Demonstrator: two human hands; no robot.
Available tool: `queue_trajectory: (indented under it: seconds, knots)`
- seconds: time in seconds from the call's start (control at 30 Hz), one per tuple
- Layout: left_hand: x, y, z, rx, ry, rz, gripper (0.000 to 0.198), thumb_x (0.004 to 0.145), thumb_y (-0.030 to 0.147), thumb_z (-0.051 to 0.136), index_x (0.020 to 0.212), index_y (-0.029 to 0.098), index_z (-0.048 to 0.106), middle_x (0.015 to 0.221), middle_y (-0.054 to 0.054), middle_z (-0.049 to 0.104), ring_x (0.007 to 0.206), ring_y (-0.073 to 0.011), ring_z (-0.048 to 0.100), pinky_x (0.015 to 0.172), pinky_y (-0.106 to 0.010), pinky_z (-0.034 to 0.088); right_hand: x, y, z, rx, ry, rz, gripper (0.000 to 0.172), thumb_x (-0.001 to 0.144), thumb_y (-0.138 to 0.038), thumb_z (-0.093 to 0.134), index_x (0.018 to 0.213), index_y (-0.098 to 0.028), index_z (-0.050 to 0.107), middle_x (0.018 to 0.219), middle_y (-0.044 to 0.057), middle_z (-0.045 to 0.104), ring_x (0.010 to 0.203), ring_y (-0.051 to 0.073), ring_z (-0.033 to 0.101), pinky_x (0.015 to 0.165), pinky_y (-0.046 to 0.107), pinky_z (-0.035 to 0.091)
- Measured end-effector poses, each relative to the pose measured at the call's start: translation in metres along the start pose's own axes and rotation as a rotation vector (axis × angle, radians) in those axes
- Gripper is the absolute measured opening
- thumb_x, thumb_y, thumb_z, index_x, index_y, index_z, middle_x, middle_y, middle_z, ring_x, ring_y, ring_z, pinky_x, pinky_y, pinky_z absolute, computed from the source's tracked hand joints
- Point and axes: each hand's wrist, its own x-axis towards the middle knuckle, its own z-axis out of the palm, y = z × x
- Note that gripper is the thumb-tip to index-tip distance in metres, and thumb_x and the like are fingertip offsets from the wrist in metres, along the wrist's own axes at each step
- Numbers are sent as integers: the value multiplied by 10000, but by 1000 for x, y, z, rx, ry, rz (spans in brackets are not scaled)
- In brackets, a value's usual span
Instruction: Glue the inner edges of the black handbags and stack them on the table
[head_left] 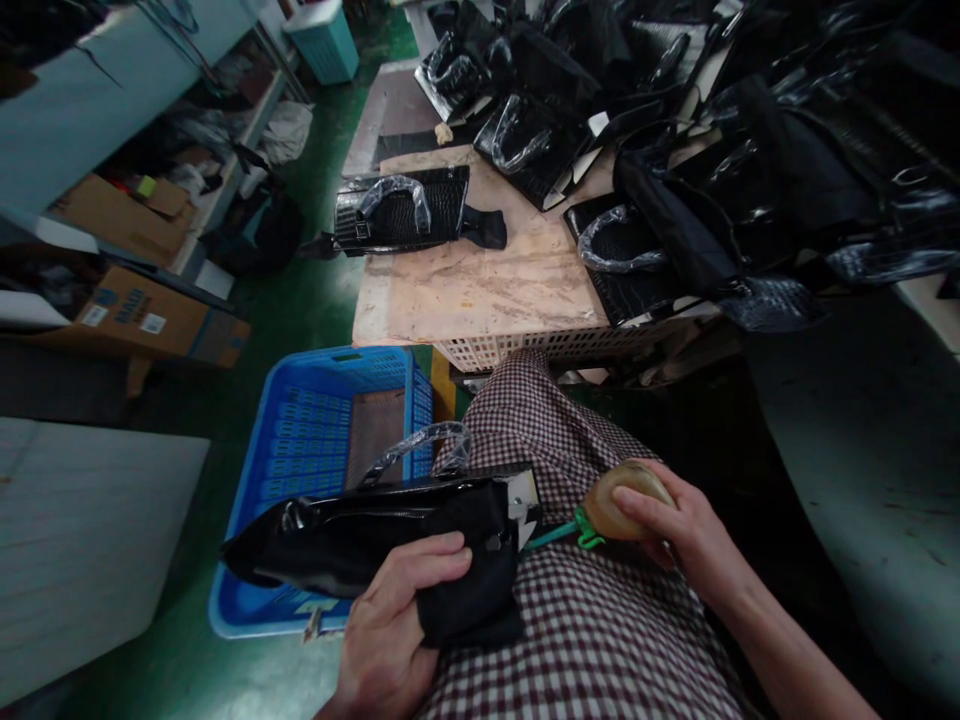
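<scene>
Across my lap lies a black handbag (352, 540), its plastic-wrapped handle (420, 445) standing up on the far side. My left hand (401, 610) is closed on the bag's black fabric near its right end. My right hand (667, 510) grips a yellowish squeeze bottle (626, 505) that has a green tie round its neck. The bottle's thin green nozzle (551, 537) points left and reaches the bag's right end, by a pale exposed edge (523, 495). Whether the tip touches the bag is hidden.
A blue plastic basket (259, 440) stands on the green floor beneath the bag's left part. Ahead, a worn table (480, 290) bears another black handbag (401, 210) and a heap of black bags (540, 140) at right. Cardboard boxes (150, 315) and a white panel (90, 550) are at left.
</scene>
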Motion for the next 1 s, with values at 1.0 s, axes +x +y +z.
queue_trajectory:
  seconds: [1.0]
  knots:
    - [8, 5, -4, -21, -24, -39, 243, 807, 124, 600, 980, 236, 730, 995, -68, 746, 917, -203, 726, 756, -271, 625, 15, 10, -7, -119, 74, -56, 520, 719, -598, 729, 1037, -209, 599, 681, -16, 601, 477, 129, 452, 401, 236, 318]
